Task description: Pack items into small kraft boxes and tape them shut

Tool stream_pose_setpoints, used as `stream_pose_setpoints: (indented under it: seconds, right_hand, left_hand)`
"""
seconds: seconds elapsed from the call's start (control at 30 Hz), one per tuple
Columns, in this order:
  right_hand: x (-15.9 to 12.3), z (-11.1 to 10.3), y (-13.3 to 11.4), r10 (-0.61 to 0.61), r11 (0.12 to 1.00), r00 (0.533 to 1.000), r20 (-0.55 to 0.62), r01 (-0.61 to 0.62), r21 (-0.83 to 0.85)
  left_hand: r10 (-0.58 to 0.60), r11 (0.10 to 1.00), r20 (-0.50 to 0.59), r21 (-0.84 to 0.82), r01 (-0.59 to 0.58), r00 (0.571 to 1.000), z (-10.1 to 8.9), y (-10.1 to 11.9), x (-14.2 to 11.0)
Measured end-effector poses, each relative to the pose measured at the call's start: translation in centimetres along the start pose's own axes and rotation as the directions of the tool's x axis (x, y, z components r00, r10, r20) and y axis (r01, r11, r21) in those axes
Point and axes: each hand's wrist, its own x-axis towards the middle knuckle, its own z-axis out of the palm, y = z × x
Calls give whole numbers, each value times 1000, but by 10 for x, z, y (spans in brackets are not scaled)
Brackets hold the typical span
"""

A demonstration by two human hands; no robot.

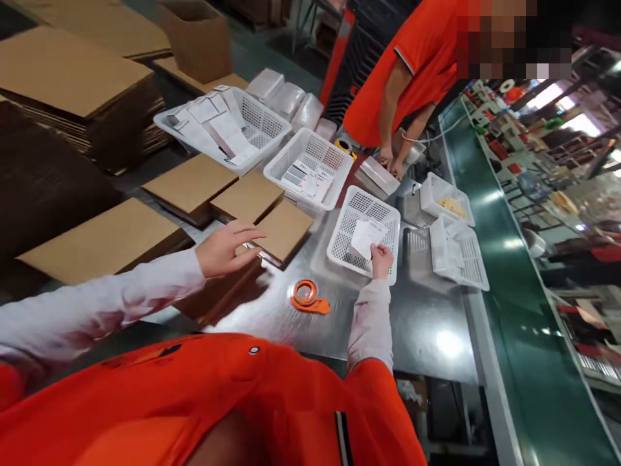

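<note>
My left hand [226, 247] reaches out flat, fingers stretched, over the edge of a stack of folded brown cardboard [281, 230] and holds nothing. My right hand [381, 259] is closed on a white paper slip [366, 237], which it holds over a white perforated basket [388, 223] on the metal table. An orange tape dispenser [308, 296] lies on the table between my two arms.
More white baskets [310, 169] [228, 126] [458, 252] with papers and small parts stand around. Cardboard stacks [72, 84] fill the left. A co-worker in an orange shirt [402, 71] handles a silver bag [381, 175] across the table. A green conveyor [504, 259] runs along the right.
</note>
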Motion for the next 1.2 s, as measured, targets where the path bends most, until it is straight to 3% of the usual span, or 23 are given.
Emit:
stream_pose_setpoints:
  seconds: [0.1, 0.2, 0.27, 0.33, 0.4, 0.47, 0.57, 0.67, 0.73, 0.77, 0.87, 1.0, 1.07, 1.2]
  right_hand:
    - [-71, -39, -3, 39, 989, 999, 2, -39, 142]
    - [-156, -74, -7, 81, 956, 997, -18, -72, 283]
    - [-209, -93, -12, 68, 977, 988, -136, -38, 211]
    - [-252, -107, -19, -36, 997, 961, -275, 53, 56]
    - [-284, -118, -30, -118, 993, 937, -328, 107, -51]
    - [-303, -125, -41, -102, 994, 948, -300, 84, -73]
    - [-314, -135, -52, -19, 998, 959, -284, 2, -59]
    - [-314, -149, -49, 49, 997, 946, -321, -67, -45]
    - [-312, -161, -42, 87, 994, 944, -320, -102, -30]
    - [-309, -168, -36, 108, 993, 944, -312, -115, -7]
    - [-295, -189, -12, 188, 977, 936, -297, -147, 155]
    - [-263, -221, 35, 295, 918, 922, -251, -201, 343]
    - [-244, -238, 60, 326, 909, 907, -266, -225, 350]
    - [-205, -266, 100, 275, 953, 891, -362, -203, 224]
  left_hand:
    - [51, 990, 183, -136, -26, 982, 28, 19, 28]
    - [147, 964, 324, -257, -63, 934, 66, 43, 51]
    - [235, 944, 371, -309, -119, 898, 91, 65, 61]
    - [345, 905, 401, -381, -188, 848, 109, 95, 66]
    - [441, 851, 424, -478, -218, 791, 122, 130, 65]
    - [488, 805, 474, -569, -168, 733, 129, 167, 63]
    - [483, 770, 630, -636, 47, 608, 138, 213, 63]
    - [404, 768, 802, -559, 314, 440, 157, 241, 72]
    - [344, 802, 856, -481, 354, 385, 179, 252, 81]
    - [320, 823, 861, -459, 333, 396, 192, 256, 86]
    - [249, 847, 806, -450, 283, 538, 236, 272, 104]
    - [121, 816, 731, -458, 352, 672, 291, 305, 139]
    - [80, 817, 723, -442, 371, 686, 318, 322, 160]
    - [96, 854, 762, -393, 341, 640, 370, 342, 197]
